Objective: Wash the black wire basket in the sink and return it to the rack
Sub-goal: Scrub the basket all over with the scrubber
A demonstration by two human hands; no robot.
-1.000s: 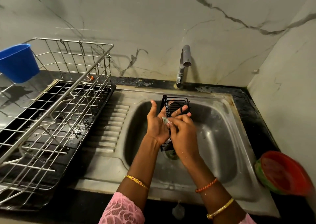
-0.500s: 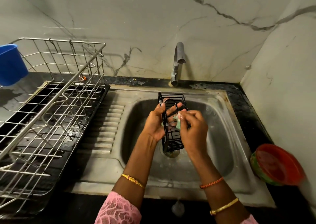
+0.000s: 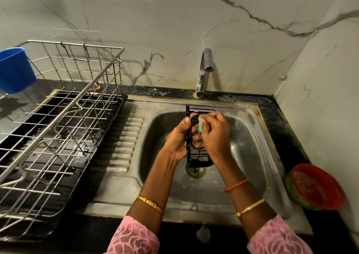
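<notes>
1. Over the sink (image 3: 252, 129) bowl, just above the drain (image 3: 194, 171), the basket (image 3: 196, 135) stands on end between both hands, clear of the sink floor.
2. Left hand (image 3: 175, 143) grips the basket's left long edge; its thumb lies along the perforated side strip and its fingers (image 3: 195, 137) curl round behind, showing through the wires.
3. Right hand (image 3: 214, 135) sits against the basket's open front, its fingers (image 3: 210, 118) bunched narrow, pinching a small pale-green scrub pad (image 3: 200, 127) pressed to the upper wires.
4. The basket's top end shows above both hands, its bottom end below them, near the drain.
5. Count: one basket, one pad, one tap (image 3: 204, 71), one sink, one rack (image 3: 58, 118), one blue cup (image 3: 14, 69), one red bowl (image 3: 315, 185); two hands, three bangles in all, one on the left wrist and two on the right.
6. The basket is narrow, long and black: thin parallel wires, a flat side strip dotted with small holes, a curved loop of wire across its middle. Whether it is wet or soapy I cannot tell.
7. The rack is bare steel wire on a black tray, on the bench left of the sink; the cup hangs at its far left corner.
8. The bowl sits on the bench at the sink's right, against the wall.
9. The tap stands behind the sink, its spout aimed at the bowl; no stream shows.
</notes>
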